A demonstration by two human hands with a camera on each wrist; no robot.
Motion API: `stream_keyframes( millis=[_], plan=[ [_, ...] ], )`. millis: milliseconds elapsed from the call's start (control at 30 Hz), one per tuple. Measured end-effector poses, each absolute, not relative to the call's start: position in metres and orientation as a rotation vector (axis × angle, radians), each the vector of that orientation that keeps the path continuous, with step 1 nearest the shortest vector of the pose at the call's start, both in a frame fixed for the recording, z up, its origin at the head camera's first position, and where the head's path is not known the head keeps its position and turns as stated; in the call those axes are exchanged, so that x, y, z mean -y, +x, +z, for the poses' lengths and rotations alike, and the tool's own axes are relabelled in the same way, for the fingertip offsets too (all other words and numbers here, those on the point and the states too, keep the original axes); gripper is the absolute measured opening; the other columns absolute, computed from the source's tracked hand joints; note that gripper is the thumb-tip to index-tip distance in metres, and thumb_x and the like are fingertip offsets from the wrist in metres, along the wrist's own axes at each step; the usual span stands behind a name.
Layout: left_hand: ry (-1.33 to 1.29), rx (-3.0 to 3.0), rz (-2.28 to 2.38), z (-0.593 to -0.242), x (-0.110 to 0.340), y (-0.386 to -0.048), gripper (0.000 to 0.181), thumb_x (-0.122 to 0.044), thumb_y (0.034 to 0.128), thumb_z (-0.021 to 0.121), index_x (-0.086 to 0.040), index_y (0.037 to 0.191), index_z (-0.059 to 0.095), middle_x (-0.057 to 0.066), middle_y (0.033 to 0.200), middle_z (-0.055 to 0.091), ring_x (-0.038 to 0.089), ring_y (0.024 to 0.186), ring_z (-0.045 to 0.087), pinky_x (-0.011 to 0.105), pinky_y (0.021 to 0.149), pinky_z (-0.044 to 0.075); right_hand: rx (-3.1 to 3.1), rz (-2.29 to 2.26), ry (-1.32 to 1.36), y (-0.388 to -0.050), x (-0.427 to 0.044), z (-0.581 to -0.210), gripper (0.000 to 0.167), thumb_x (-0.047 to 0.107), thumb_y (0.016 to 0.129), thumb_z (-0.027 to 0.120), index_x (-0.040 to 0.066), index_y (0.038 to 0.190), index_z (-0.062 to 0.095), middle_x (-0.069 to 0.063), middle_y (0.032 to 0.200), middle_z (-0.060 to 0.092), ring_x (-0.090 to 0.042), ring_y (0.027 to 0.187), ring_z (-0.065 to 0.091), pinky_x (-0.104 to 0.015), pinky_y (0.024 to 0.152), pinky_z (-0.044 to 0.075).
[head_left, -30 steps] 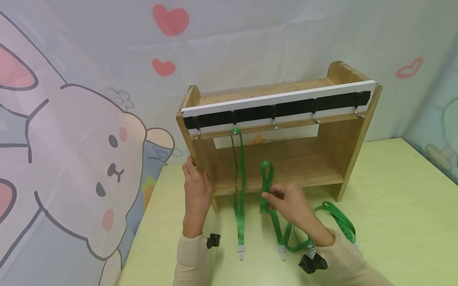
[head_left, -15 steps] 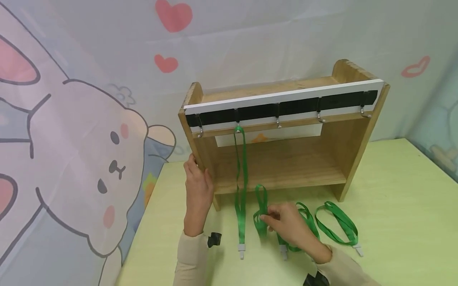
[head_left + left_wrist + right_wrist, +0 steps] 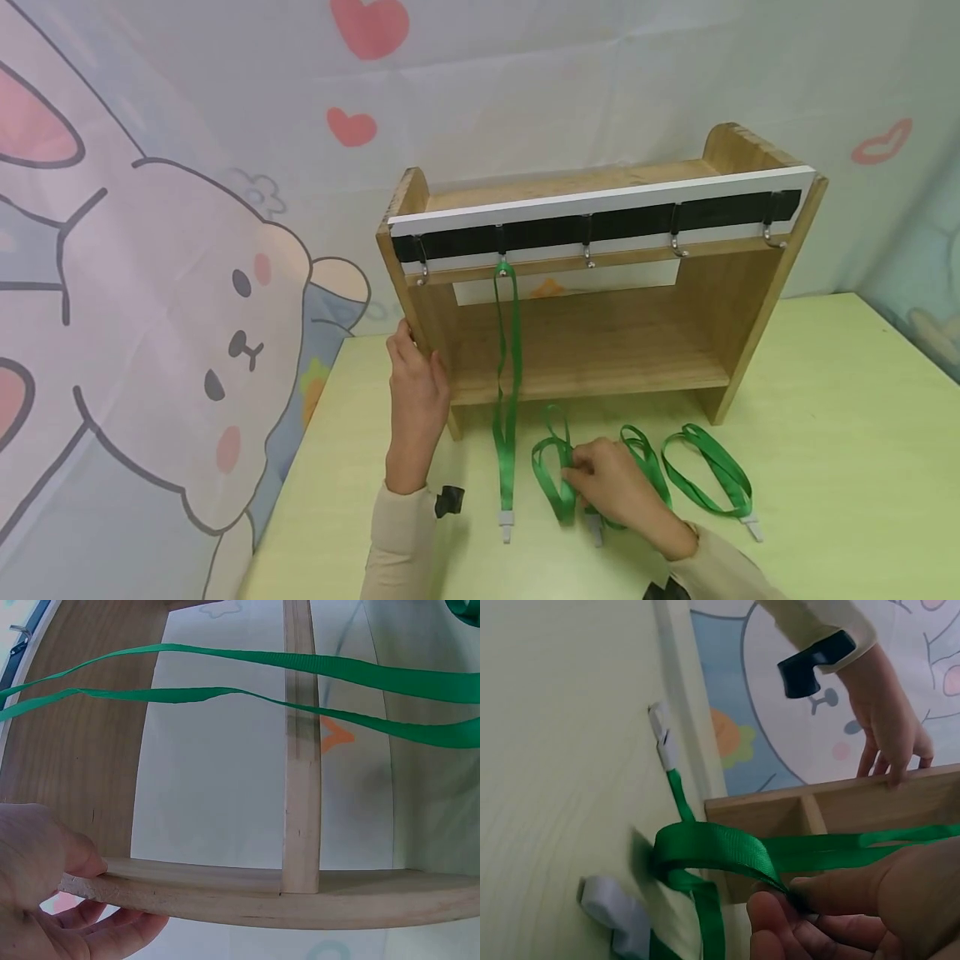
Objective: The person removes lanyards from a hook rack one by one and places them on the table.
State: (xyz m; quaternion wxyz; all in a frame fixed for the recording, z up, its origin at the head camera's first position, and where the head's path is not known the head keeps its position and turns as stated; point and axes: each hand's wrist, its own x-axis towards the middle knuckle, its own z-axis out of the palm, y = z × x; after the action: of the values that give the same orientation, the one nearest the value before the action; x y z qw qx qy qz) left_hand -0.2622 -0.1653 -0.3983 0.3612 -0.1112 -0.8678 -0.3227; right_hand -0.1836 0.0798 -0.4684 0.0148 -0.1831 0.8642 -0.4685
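Note:
My left hand (image 3: 417,390) grips the left side panel of a wooden shelf (image 3: 585,342); in the left wrist view its thumb lies inside the panel edge and the fingers outside. My right hand (image 3: 617,483) pinches a looped green lanyard (image 3: 555,492) low over the table, thumb against fingers, as the right wrist view also shows. That lanyard's pale clip (image 3: 615,911) appears at the lower left there. Another green lanyard (image 3: 507,400) hangs from the second hook (image 3: 502,265) from the left, its clip (image 3: 506,527) lowermost.
Two more green lanyards, a partly covered one (image 3: 647,458) and a coiled one (image 3: 712,471), lie on the pale yellow table (image 3: 840,467) to the right. Several metal hooks line a black strip (image 3: 637,225) along the shelf's top front. A cartoon-printed cloth (image 3: 187,350) stands behind.
My right hand has come down from in front of the lower shelf board toward the table, carrying the lanyard, whose raised loop has sunk and spread. The left hand keeps its hold on the panel.

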Motion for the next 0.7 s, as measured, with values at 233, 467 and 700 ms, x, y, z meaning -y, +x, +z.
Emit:
stream_keyframes(
  millis=[233,467,700],
  plan=[
    [-0.263,2.259,-0.846,-0.399,0.167,-0.262,0.055,0.009,0.0962,0.057,0.011,0.141,0.026,0.034,0.124,0.041,0.055,0.103,0.062,0.055,0.081,0.058,-2.779,-1.386,-0.48,-0.193,-0.074,-0.479,0.054,-0.002,0.092,0.069,0.018,0.055,0.034,0.01,0.046,0.04,-0.004,0.039,0.043,-0.017,0.04,0.032],
    [-0.267,2.258,-0.857,-0.403,0.167,-0.262,0.055,0.01,0.096,0.057,0.01,0.142,0.026,0.034,0.124,0.042,0.055,0.103,0.062,0.054,0.081,0.058,-2.815,-1.297,-0.37,-0.195,-0.072,-0.488,0.053,-0.001,0.091,0.069,0.017,0.054,0.035,0.008,0.045,0.041,-0.006,0.038,0.045,-0.019,0.04,0.034],
    [-0.287,2.241,-0.861,-0.4,0.167,-0.264,0.055,0.01,0.0954,0.058,0.01,0.141,0.027,0.034,0.124,0.042,0.054,0.105,0.061,0.055,0.082,0.057,-2.856,-1.234,-0.397,-0.199,-0.075,-0.49,0.054,-0.005,0.089,0.069,0.017,0.053,0.036,0.011,0.045,0.035,-0.003,0.04,0.035,-0.017,0.042,0.028]
  ],
)
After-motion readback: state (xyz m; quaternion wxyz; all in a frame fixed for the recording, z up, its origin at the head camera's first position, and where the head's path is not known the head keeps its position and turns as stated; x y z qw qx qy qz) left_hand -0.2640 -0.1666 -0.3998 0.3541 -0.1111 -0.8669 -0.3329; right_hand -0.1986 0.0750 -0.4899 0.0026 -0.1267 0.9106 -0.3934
